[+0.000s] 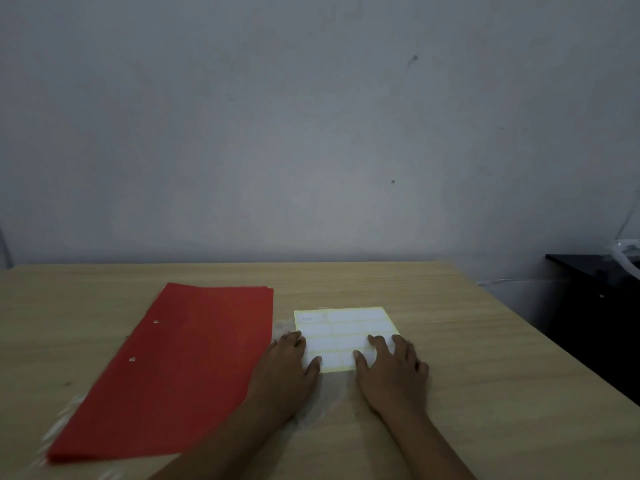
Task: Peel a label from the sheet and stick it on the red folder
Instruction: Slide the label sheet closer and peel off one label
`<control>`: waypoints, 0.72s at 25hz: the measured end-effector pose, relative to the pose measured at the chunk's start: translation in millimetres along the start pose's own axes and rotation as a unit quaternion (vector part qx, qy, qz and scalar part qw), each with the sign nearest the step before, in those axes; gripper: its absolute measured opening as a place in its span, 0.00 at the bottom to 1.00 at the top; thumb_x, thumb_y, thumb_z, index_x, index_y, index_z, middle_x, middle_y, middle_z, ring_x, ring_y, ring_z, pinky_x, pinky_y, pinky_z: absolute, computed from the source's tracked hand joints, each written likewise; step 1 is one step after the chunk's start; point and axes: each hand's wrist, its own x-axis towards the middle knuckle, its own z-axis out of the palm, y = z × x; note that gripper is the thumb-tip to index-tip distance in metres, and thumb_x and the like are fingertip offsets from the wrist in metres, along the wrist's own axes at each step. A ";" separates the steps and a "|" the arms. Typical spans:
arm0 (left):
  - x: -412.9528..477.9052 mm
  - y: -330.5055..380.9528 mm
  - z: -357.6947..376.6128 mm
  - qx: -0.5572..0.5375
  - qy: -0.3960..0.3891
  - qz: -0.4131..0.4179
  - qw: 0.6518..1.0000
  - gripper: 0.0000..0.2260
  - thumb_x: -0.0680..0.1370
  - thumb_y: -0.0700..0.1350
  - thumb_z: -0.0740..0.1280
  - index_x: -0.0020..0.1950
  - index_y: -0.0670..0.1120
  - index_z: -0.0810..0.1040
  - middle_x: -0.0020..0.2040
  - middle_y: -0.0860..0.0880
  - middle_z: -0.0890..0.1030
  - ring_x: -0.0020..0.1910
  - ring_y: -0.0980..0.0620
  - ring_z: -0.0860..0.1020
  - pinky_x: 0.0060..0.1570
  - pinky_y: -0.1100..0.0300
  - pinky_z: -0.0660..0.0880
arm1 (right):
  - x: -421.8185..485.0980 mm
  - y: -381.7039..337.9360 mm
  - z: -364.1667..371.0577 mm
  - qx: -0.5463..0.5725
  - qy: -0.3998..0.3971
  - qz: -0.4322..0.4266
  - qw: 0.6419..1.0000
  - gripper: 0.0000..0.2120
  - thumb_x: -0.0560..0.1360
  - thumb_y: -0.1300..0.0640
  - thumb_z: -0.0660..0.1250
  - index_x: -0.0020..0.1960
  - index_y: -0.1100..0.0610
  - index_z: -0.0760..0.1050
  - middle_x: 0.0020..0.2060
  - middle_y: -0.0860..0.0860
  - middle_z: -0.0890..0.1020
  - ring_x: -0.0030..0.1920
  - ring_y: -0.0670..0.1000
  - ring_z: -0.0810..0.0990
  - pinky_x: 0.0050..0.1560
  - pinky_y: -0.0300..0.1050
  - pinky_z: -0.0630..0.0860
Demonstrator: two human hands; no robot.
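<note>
Red folder (180, 368) lies flat on our wooden table (450, 341), on the left side. Its long side runs from near us on the left up and away toward the wall (311, 133), so it sits a bit slanted. We can see 2 small round studs near its left edge. We cannot tell if anything is inside it, because it is closed.

Just to the right of the folder lies the label sheet (346, 327). It is flat on the table and its near edge is under our hands. The white labels sit in rows on yellowish backing. There is faint writing on the top left label, but it is too blurry to read.

Our left hand (287, 368) rests flat and loose on the sheet's left edge, holding nothing. Our right hand (391, 368) lies spread on the sheet's near right part, fingers pressing down, gripping nothing. It hides some of the labels.

On the far right a dark cabinet (595, 306) is cut off by the edge of the view. The room is dim.
</note>
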 end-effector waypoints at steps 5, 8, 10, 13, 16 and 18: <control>1.7 1.1 1.5 -0.004 -0.001 -0.001 1.000 0.28 0.82 0.57 0.55 0.77 0.42 0.65 0.78 0.47 0.65 0.76 0.51 0.63 0.75 0.56 0.57 | -2.1 -1.9 0.8 -0.016 0.001 -0.001 1.000 0.27 0.78 0.35 0.51 0.75 0.41 0.62 0.78 0.53 0.58 0.78 0.58 0.53 0.73 0.56 0.54; 1.3 2.3 2.6 -0.008 0.006 -0.003 1.000 0.27 0.82 0.56 0.56 0.76 0.41 0.66 0.77 0.46 0.66 0.75 0.51 0.63 0.75 0.55 0.58 | -2.2 -0.4 1.4 -0.020 0.002 0.000 1.000 0.27 0.78 0.35 0.51 0.74 0.42 0.62 0.77 0.53 0.59 0.78 0.58 0.54 0.72 0.56 0.55; 0.6 2.4 3.2 -0.005 0.006 -0.005 1.000 0.27 0.82 0.56 0.56 0.76 0.41 0.66 0.77 0.46 0.66 0.75 0.51 0.63 0.76 0.55 0.57 | -1.9 0.2 2.4 -0.026 0.008 -0.001 1.000 0.27 0.78 0.35 0.52 0.74 0.41 0.63 0.77 0.53 0.60 0.78 0.58 0.54 0.72 0.57 0.56; 1.2 2.7 2.5 -0.001 0.006 -0.007 1.000 0.27 0.81 0.56 0.56 0.75 0.41 0.67 0.76 0.46 0.67 0.75 0.51 0.64 0.75 0.54 0.59 | -0.8 -0.3 3.6 -0.030 0.010 -0.001 1.000 0.27 0.78 0.35 0.52 0.74 0.42 0.63 0.77 0.53 0.61 0.77 0.58 0.55 0.71 0.57 0.56; 1.0 3.7 1.7 0.002 0.003 -0.010 1.000 0.27 0.82 0.56 0.56 0.75 0.41 0.66 0.77 0.46 0.67 0.75 0.50 0.64 0.75 0.54 0.60 | -1.0 -0.2 3.5 -0.031 0.009 0.000 0.999 0.26 0.78 0.35 0.52 0.74 0.42 0.64 0.76 0.53 0.61 0.77 0.58 0.55 0.71 0.58 0.56; 0.6 4.1 0.9 0.000 0.002 -0.013 1.000 0.27 0.82 0.56 0.56 0.75 0.41 0.66 0.77 0.45 0.66 0.75 0.50 0.64 0.75 0.54 0.60 | -1.2 -0.3 3.0 -0.031 0.008 -0.001 0.999 0.26 0.78 0.35 0.52 0.73 0.42 0.64 0.76 0.53 0.61 0.77 0.58 0.56 0.71 0.58 0.57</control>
